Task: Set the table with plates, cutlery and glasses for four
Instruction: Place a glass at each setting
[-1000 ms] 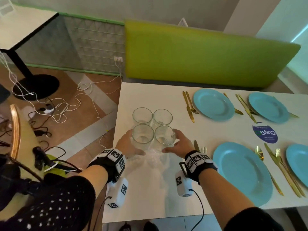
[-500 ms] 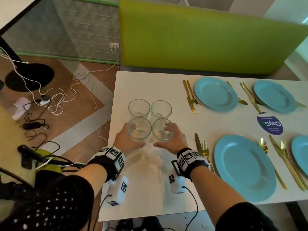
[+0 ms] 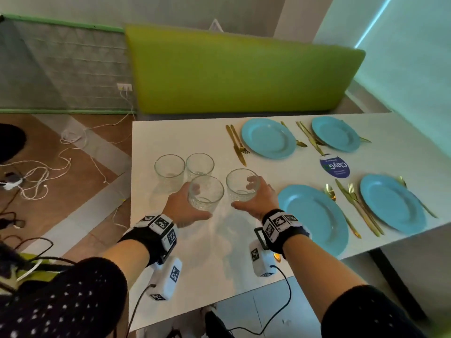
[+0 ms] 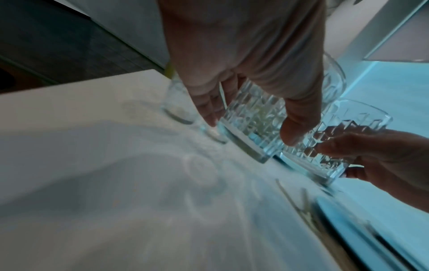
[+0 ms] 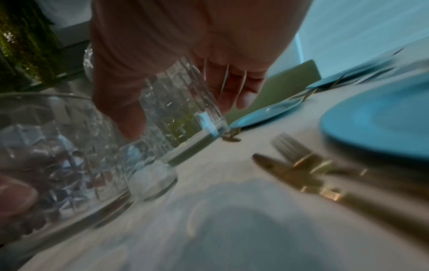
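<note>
**Two glasses in hand, two waiting**

The left hand [image 3: 181, 211] curls thumb and fingers round a cut-pattern glass [image 3: 205, 192], and the right hand [image 3: 256, 203] grips a second glass [image 3: 242, 184] the same way. Both glasses sit near the table's [image 3: 175, 132] left edge, just beside the nearest plate [image 3: 314, 215]; whether their bases have left the surface I cannot tell. Two more glasses [image 3: 169, 170] stand untouched behind them, toward the far-left corner. Four blue plates with gold cutlery [image 3: 235, 145] are already laid along the right part of the table.

The glass step looks underway. Next, each held glass likely needs setting upright beside a plate, clear of the cutlery.
</note>
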The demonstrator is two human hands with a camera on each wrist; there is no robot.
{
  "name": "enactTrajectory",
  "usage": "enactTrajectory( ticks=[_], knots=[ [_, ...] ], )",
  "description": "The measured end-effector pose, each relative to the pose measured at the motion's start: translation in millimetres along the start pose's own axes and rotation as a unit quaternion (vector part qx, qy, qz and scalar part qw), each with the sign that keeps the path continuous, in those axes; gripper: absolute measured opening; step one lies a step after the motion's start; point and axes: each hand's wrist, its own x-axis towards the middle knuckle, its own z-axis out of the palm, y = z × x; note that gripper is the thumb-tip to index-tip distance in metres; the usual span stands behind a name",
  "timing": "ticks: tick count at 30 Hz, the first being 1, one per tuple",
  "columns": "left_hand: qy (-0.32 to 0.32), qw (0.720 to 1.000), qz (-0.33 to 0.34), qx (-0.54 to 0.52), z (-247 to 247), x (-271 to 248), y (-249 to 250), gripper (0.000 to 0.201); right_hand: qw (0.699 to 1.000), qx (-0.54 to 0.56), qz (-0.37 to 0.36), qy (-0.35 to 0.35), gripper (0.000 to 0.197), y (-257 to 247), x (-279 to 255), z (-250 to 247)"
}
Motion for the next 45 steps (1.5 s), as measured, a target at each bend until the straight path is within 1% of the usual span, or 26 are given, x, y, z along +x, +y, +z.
enactTrajectory(
  ticks=[4,8,11,14,17,20,23,27,30,37,40,45],
  knots=[
    [-0.024,0.997,0.067,0.022,19,16,52,0.087,0.996,0.013,0.044,0.07,0.074,19,2,-54],
    [-0.035,0.992,0.117,0.028,40,32,100,0.085,0.987,0.028,0.083,0.133,0.075,44,10,-107],
    [-0.044,0.989,0.139,0.019,62,49,130,0.091,0.981,0.033,0.11,0.156,0.079,67,23,-142],
    [-0.057,0.988,0.144,0.017,92,73,156,0.09,0.972,0.06,0.141,0.181,0.084,95,44,-174],
    [-0.064,0.988,0.14,0.022,127,103,182,0.083,0.962,0.065,0.173,0.201,0.077,127,69,-208],
    [-0.063,0.99,0.126,0.029,164,135,209,0.081,0.959,0.059,0.199,0.195,0.075,162,100,-237],
    [-0.059,0.991,0.115,0.031,200,165,235,0.083,0.956,0.06,0.218,0.189,0.076,195,132,-264],
    [-0.073,0.992,0.095,0.031,240,196,259,0.092,0.946,0.087,0.244,0.194,0.077,232,171,-293],
    [-0.074,0.994,0.074,0.04,265,217,272,0.091,0.937,0.103,0.265,0.202,0.076,254,194,-311],
    [-0.09,0.993,0.064,0.033,308,250,292,0.084,0.917,0.112,0.314,0.219,0.079,291,239,-333],
    [-0.103,0.993,0.053,0.032,323,261,293,0.087,0.912,0.109,0.328,0.221,0.081,303,254,-335],
    [-0.113,0.991,0.037,0.055,338,272,288,0.085,0.902,0.123,0.344,0.23,0.081,319,270,-335]
  ],
)
